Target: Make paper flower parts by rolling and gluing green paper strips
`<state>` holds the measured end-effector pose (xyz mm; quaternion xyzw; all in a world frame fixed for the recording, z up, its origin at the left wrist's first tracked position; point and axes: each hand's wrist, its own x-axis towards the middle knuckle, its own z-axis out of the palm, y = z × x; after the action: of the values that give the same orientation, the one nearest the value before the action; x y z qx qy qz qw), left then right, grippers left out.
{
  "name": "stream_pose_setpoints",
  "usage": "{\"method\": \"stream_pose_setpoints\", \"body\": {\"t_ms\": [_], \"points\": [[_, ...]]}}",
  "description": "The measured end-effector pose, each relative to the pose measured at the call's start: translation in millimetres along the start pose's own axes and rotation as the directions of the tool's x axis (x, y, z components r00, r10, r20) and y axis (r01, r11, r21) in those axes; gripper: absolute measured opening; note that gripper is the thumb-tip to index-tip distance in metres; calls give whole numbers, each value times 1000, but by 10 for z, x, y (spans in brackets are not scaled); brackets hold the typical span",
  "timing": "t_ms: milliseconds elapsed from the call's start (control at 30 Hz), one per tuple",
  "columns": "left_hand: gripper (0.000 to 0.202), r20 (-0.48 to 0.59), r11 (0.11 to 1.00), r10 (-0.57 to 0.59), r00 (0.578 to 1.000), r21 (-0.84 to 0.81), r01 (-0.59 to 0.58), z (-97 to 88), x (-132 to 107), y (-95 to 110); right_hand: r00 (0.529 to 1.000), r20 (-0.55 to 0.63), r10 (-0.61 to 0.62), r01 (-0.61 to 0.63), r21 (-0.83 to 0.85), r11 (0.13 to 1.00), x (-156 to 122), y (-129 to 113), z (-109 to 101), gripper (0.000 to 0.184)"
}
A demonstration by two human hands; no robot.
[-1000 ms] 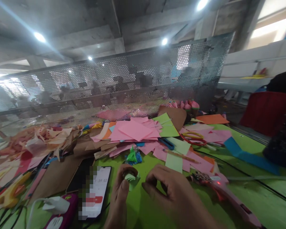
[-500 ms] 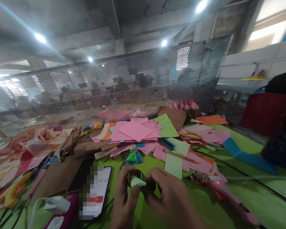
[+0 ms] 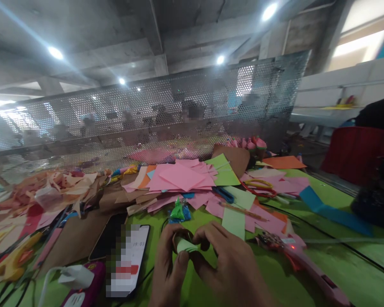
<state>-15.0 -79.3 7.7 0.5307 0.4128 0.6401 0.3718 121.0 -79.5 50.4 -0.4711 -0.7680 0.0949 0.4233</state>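
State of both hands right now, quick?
Left hand: closed, holding light green paper, thumb against it.
Right hand: fingers curled at the paper's edge; whether they grip it cannot be told.

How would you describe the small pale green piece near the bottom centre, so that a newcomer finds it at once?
At the near side of the bright green table, find the left hand. It holds, close beside the right hand, the small pale green piece. Unlike the larger pale green sheet lying flat beyond, this one is curved and held.
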Motion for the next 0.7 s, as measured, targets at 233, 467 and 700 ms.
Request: {"method": "stream_pose_setpoints", "body": {"t_ms": [233, 467, 700], "points": [[44, 4, 1000, 7, 1000, -18, -7, 1, 4, -21, 999, -16, -33, 34, 33, 999, 0, 10, 11, 19], [41, 49, 998, 61, 997, 8, -62, -28, 17, -69, 997, -67, -34, 36, 28, 999, -12, 34, 37, 19], [40, 66, 996, 84, 994, 3, -84, -15, 17, -76, 997, -64, -50, 51, 11, 999, -3, 44, 13, 19]]}}
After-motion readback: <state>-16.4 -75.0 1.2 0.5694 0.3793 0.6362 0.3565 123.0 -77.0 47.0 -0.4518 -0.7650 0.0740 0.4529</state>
